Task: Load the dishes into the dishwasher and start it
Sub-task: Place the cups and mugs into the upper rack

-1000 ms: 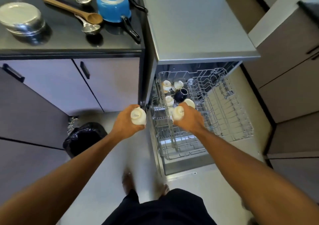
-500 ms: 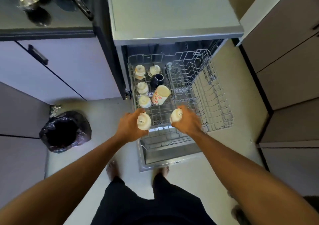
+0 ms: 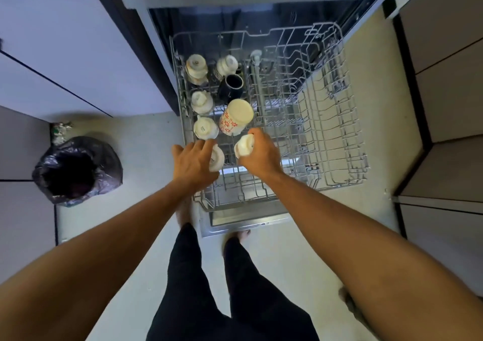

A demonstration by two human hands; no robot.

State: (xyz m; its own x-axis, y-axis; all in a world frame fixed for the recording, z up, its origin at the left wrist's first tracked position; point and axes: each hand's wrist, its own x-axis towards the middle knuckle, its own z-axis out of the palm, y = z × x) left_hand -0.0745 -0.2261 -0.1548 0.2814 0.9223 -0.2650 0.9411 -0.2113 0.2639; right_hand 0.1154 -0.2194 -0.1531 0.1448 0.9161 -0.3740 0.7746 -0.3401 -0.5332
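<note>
You stand over the pulled-out rack (image 3: 313,131), a small white cup in each hand. Your left hand (image 3: 194,161) wraps the left cup (image 3: 217,157) from its outer side, fingers laid over it; the cup's base faces up at you, mouth down towards the wires. It hangs at the near end of the rack's left column, just on your side of the last cup (image 3: 205,129) already parked there. Whether it touches the wires yet cannot be told.

Your right hand (image 3: 261,155) is curled round the right cup (image 3: 243,146), which lies tilted, base pointing left and away from you. It sits just on your side of the floral mug (image 3: 236,117), in the second column.

Both open slots lie straight below the cups, so the coming move is likely down, not sideways. The left cup is already turned right way over and looks nearer to seating; the right one probably needs its axis brought upright first. The two cups are near each other, so mind a knock.
</note>
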